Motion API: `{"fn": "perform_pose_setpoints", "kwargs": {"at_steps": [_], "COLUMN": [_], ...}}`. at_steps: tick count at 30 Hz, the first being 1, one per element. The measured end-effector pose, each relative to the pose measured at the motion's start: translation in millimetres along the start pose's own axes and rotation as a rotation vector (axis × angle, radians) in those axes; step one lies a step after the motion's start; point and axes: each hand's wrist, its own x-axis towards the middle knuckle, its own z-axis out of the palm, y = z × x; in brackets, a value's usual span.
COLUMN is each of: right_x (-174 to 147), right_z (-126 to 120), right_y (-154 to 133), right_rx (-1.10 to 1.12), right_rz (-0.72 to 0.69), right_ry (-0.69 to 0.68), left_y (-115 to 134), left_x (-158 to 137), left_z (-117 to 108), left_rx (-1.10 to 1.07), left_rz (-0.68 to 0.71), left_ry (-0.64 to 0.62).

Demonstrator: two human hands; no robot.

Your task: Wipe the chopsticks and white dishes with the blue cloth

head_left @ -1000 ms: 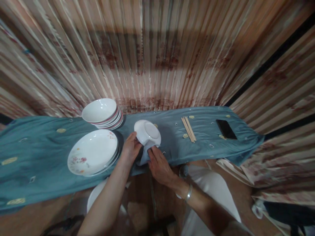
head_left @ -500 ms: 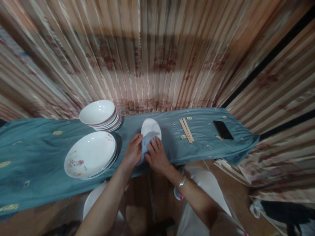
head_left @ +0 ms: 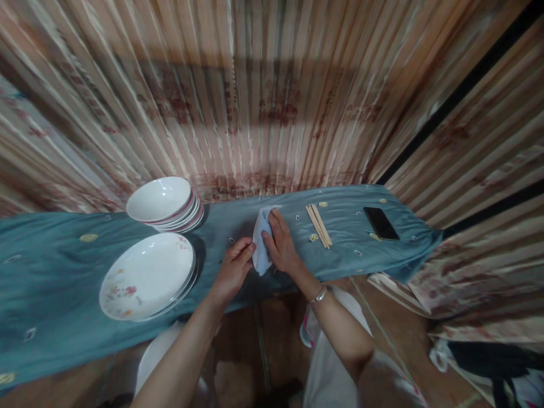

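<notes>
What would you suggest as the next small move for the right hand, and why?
I would probably slide the right hand down along the light-blue cloth toward its lower end: the fingers rest near the upper edge, that lower end sticks out below the hand, and the left hand, at the left edge, seems placed to steady it.

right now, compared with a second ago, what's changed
The right hand has moved away from the body, and the pale blue cloth it presses now hides most or all of the round white bowl, whose base showed before. The left hand stays on the left; nothing was visibly let go. The stacked white bowls, floral white plates, tan wooden chopsticks and flat black phone stayed put.
</notes>
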Motion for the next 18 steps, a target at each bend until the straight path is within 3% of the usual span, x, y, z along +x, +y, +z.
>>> {"fn": "perform_pose_setpoints", "kwargs": {"at_steps": [6,14,18], "right_x": [11.9,-5.0,1.3], "right_z": [2.4,-13.8,-16.3], "right_y": [19.7,-21.2,-15.2], "right_rx": [0.179,-0.088,-0.095], "right_rz": [0.15,-0.104,-0.097], "right_ry": [0.028,-0.07,-0.044], "left_y": [-2.7,-7.8,-10.7], "left_x": [1.8,5.9,5.4], "left_z": [1.3,-9.8,-10.8], "left_rx": [0.041,0.094,0.135], "left_rz": [0.036,0.074,0.049], "left_ry": [-0.015,-0.005,-0.019]}}
